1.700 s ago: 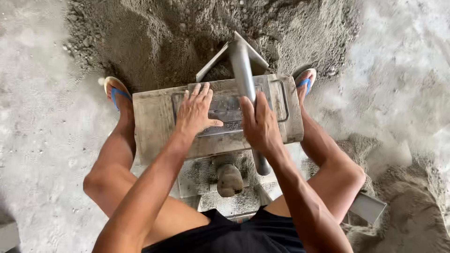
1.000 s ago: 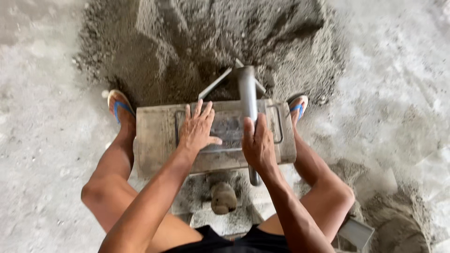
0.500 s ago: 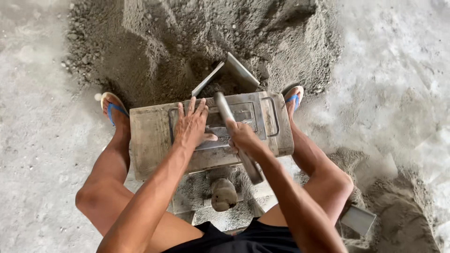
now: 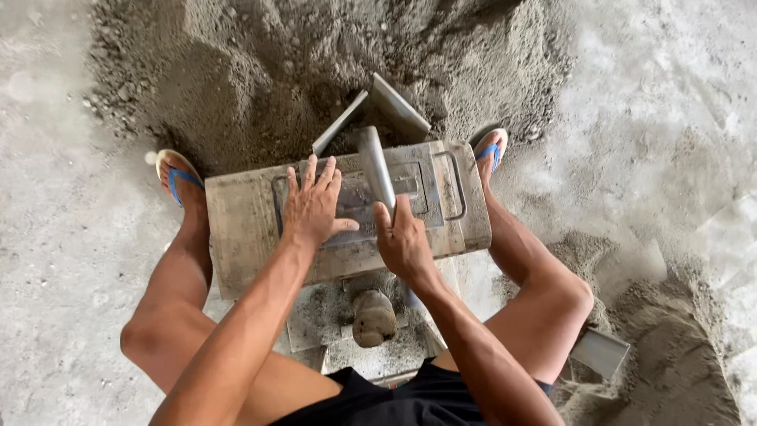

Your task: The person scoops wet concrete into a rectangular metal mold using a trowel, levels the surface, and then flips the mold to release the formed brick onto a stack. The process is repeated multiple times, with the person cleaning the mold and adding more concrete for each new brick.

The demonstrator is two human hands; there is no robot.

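Now left hand flat, fingers spread, palm pressing on mould top. Right hand closed around scoop handle, blade end poking toward sand pile just past mould. Mould on floor between knees, grey, caked with mix. Blue flip-flops either side. Stone below mould, near body. Grey floor around.

Grey sand-cement heap ahead; blue flip-flops on dusty floor; possibly metal box lower right.
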